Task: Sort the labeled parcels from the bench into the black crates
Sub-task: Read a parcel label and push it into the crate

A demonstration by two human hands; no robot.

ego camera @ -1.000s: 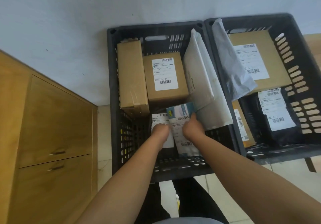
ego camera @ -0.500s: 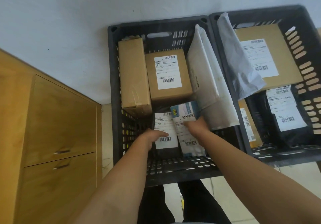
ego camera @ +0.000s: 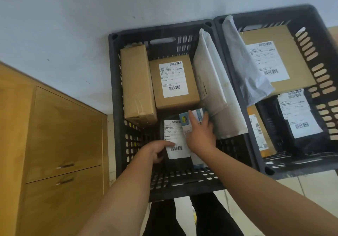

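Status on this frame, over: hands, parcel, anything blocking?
Left hand grips black parcel inside left crate. Right hand flat on blue-white parcel beside it. White mailer leaning close, crowding the spot.

1. Both bare forearms reach from the near edge toward the far side, converging.
2. The left hand [ego camera: 157, 150] pinches the left edge of a black parcel [ego camera: 180, 162], thumb across its label, fingers curled beneath.
3. The right hand [ego camera: 200, 134], knuckles up, lays spread, nearly straight fingers on a blue-and-white parcel [ego camera: 184, 121].
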